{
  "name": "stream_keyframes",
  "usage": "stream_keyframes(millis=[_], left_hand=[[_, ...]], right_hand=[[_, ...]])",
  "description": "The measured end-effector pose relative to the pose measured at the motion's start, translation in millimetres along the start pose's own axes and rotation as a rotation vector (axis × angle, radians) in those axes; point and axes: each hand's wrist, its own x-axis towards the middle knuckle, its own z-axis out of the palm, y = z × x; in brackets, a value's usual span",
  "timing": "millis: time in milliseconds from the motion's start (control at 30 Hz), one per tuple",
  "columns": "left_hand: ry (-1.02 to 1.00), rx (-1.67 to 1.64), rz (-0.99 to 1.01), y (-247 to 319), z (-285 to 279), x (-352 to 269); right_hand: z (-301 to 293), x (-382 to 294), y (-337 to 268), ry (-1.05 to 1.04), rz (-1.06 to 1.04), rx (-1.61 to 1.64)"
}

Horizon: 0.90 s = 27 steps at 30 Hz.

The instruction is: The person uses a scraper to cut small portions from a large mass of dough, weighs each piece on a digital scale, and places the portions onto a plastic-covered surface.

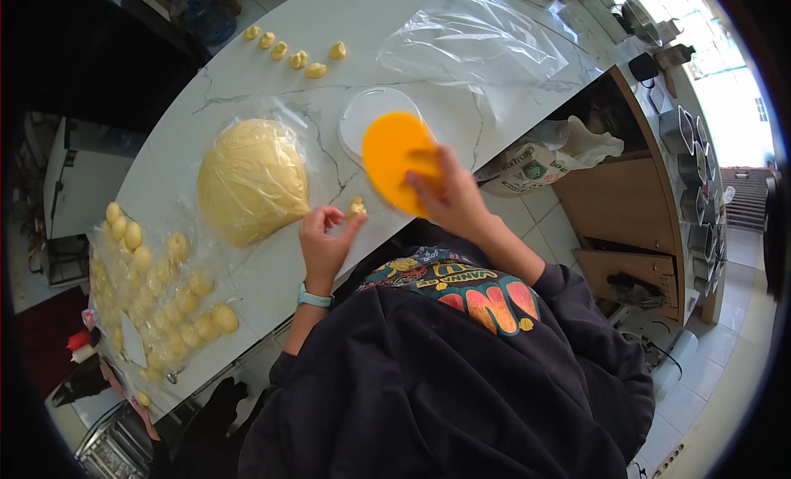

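My right hand (454, 195) grips the near edge of a flat orange oval plastic piece (392, 151), blurred by motion. It overlaps a flat white round-ended object (374, 108) on the marble-patterned table (272, 293). My left hand (327, 238), with a pale watch on the wrist, is beside a small lump of yellow dough (356, 206). Its thumb tip touches or overlaps the lump's lower edge, and the fingers are curled but apart from the thumb. To the left lies a large mound of yellow dough (247, 176) under clear plastic film.
Several small dough pieces (298, 59) line the far side. Crumpled clear plastic (469, 40) lies at the back right. Many dough balls (179, 300) sit under film at the left, near another person's hand (141, 410). A printed sack (531, 167) stands beside the table at right.
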Motion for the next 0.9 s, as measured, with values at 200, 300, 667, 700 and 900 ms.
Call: stream_keyframes(millis=[200, 300, 667, 700, 900], left_hand=[[0.092, 0.017, 0.193, -17, 12, -22], [0.099, 0.127, 0.28, -15, 10, -25], [0.09, -0.149, -0.035, 4, -6, -23], [0.092, -0.147, -0.033, 7, -6, -17], [-0.141, -0.447, 0.18, 70, 14, 60]], right_hand=[[51, 24, -32, -0.569, -0.175, -0.519], [68, 34, -31, -0.688, -0.249, -0.634], [35, -19, 39, 0.166, -0.207, -0.012], [26, -18, 40, 0.275, -0.165, -0.01], [-26, 3, 37, 0.567, -0.19, -0.016]])
